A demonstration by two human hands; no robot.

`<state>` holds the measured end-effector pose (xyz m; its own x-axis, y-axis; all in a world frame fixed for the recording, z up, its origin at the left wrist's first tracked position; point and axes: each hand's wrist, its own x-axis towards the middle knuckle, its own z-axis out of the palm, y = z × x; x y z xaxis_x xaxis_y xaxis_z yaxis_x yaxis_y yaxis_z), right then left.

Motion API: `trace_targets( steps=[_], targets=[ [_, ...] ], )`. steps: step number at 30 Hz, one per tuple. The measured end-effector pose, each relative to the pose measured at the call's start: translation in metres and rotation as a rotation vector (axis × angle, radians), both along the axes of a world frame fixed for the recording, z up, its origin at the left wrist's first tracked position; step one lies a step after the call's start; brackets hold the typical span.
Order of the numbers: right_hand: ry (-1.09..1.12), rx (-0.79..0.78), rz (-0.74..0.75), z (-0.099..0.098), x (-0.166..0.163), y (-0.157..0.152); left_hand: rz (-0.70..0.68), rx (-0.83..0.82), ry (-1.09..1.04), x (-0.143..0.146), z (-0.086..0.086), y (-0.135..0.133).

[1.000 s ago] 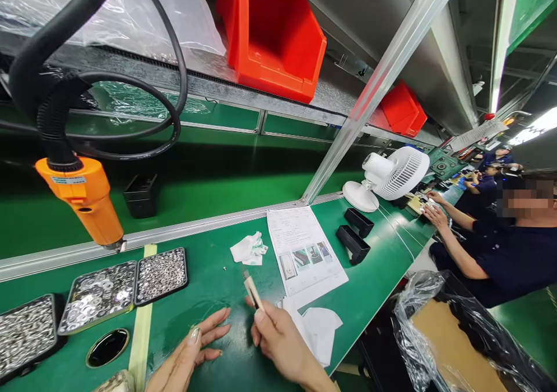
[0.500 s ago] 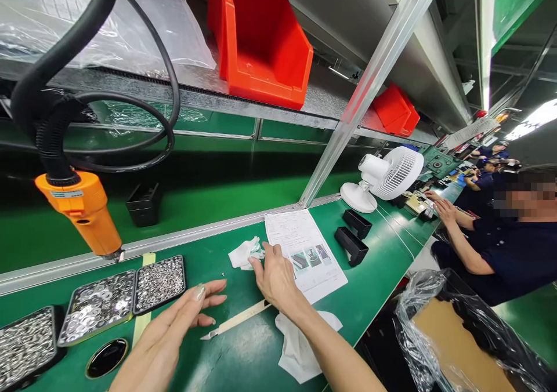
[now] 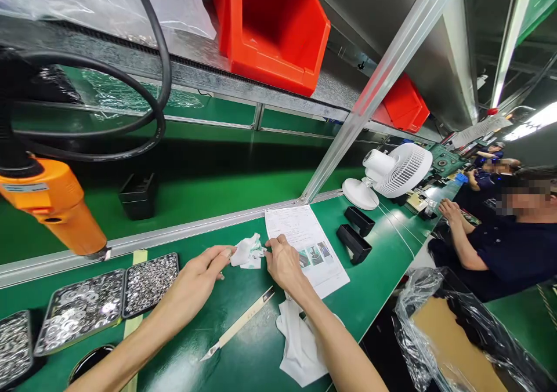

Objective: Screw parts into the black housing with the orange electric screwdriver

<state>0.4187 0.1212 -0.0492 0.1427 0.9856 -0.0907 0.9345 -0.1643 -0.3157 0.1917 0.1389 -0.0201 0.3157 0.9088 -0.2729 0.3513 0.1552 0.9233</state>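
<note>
My left hand [image 3: 198, 279] reaches over the green bench and its fingertips rest on the left side of a small crumpled white wad [image 3: 247, 251]. My right hand [image 3: 284, 261] pinches the right side of the same wad, next to a printed paper sheet [image 3: 304, 246]. A beige-handled craft knife [image 3: 241, 322] lies loose on the bench below both hands. A white cloth [image 3: 296, 345] lies under my right forearm.
Trays of small metal washers [image 3: 82, 308] and nuts [image 3: 150, 276] sit at the left, below a hanging orange screwdriver [image 3: 54, 206]. Black holders [image 3: 354, 242] and a white fan [image 3: 394, 174] stand at the right. Another person's arm [image 3: 461, 235] works further along. Red bins [image 3: 270, 29] sit overhead.
My right hand set the knife down on the bench and moved up to the white wad. My left hand followed and now touches the wad's other side.
</note>
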Motion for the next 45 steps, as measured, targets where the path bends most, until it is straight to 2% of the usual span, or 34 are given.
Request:
trace_targets(
  steps=[6, 11, 17, 25, 30, 35, 41, 45],
  targets=[
    [0.034, -0.016, 0.0, -0.002, 0.003, 0.003, -0.093, 0.03, 0.026, 0.013, -0.042, 0.03],
    [0.078, -0.061, 0.011, -0.002, 0.005, 0.009, -0.101, 0.016, 0.002, 0.017, -0.056, 0.034],
    [0.156, -0.077, -0.019, 0.004, 0.005, 0.011, -0.098, -0.024, 0.007, 0.017, -0.051, 0.033],
    [0.309, 0.013, -0.034, 0.003, 0.002, 0.013, -0.086, -0.057, -0.04, 0.019, -0.042, 0.025],
    [0.393, 0.111, 0.02, 0.0, -0.007, 0.013, -0.095, -0.078, -0.073, 0.02, -0.046, 0.024],
    [0.459, 0.139, 0.123, -0.006, -0.012, 0.008, -0.085, -0.062, -0.148, 0.021, -0.046, 0.023],
    [0.394, 0.154, 0.155, -0.02, -0.017, 0.01, -0.061, -0.055, -0.22, 0.024, -0.039, 0.022],
    [0.319, 0.156, 0.153, -0.029, -0.025, 0.013, -0.048, -0.063, -0.224, 0.022, -0.042, 0.024]
  ],
)
